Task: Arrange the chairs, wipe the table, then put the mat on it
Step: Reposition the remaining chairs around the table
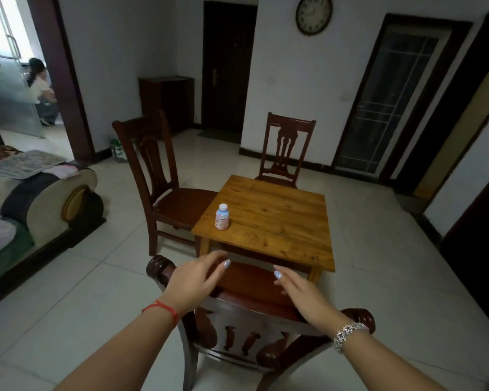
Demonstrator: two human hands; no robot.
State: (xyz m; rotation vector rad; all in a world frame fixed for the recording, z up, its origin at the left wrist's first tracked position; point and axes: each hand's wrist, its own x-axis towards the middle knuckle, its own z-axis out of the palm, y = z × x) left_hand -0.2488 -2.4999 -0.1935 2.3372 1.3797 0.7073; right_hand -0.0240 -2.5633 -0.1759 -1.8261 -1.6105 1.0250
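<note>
The near chair (246,314) stands at the bottom centre of the frame, directly beneath both forearms, with its seat facing the table (268,218) in the middle of the frame. The long axis of its top rail runs from a carved knob at lower centre-left down to a second knob at lower right, roughly parallel to the table's near edge. Any push along the arms would therefore act square to the rail and toward the table. The left hand (194,280) and the right hand (302,292) are both released, with fingers straight and spread and nothing grasped. They reach past the rail over the seat; whether either wrist touches the rail cannot be told. Neither hand is clearly nearer. Each sits inboard of its own knob, so a two-handed grasp of the rail looks available. The seat front lies just beside the table's near edge — little travel appears to remain. A second chair (181,204) stands at the table's left side and a third chair (287,148) at its far side. A small bottle (222,217) stands upright near the table's left corner and would likely need clearing before wiping. No mat can be identified with certainty.
</note>
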